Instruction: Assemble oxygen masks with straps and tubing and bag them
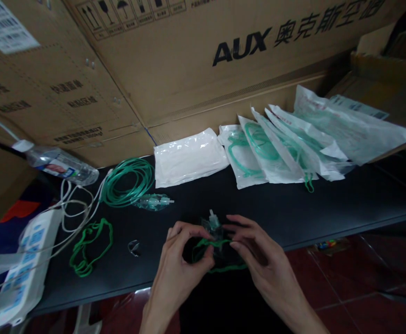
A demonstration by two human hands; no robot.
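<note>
At the table's front edge, a clear oxygen mask point(212, 228) with a pale connector on top sits between my two hands. A green elastic strap point(229, 268) runs across the mask and hangs below it. My left hand point(185, 257) pinches the strap at the mask's left side, thumb and index finger together. My right hand point(258, 255) closes on the strap at the other side, its upper fingers extended beside the mask. Fingers hide part of the mask's body. Left of my hands lie a loose green elastic strap point(110, 239) and a small clear piece point(134, 248).
Green tubing point(114, 195) lies coiled near a clear bagged piece point(154, 202). A plastic bottle point(60, 162), white power strip point(32, 264) and cables are at left. Behind stand a white packet point(191, 158), several bagged tubing sets point(246, 157) and a large cardboard box point(189, 79).
</note>
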